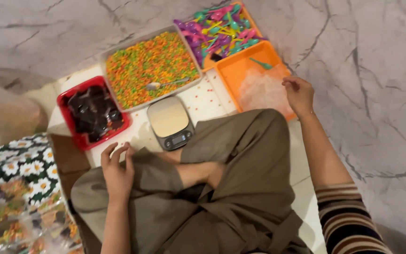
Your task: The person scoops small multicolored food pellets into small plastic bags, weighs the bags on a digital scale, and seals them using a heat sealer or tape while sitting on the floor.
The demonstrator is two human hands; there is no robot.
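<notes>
Seated: a person sits cross-legged on a marble floor (377,84), knees in olive cloth, a low white board (203,101) of trays before them.
Left hand: the left hand (117,170) rests on the left knee, fingers loosely spread, holding nothing.
Right hand: the right hand (299,92) hovers at the near edge of the orange tray (240,66), fingers curled together; whether anything thin is pinched between them cannot be told.
Clear bags: the heap of clear plastic bags (264,91) lies in that orange tray, just beside the right fingertips; likely feather-light, limp and slippery, best pinched at one loose edge so a single bag peels away.
Scale: a small kitchen scale (170,122) stands between the knees and the trays, its pan bare.
Red tray: a red tray (66,101) to the left holds dark wrapped pieces.
Candy tray: a clear tray (111,54) beyond the scale is filled with small multicoloured candies, a metal spoon (165,84) lying in them.
Spoons: farthest, a second orange tray (252,21) is heaped with coloured plastic spoons (222,30).
</notes>
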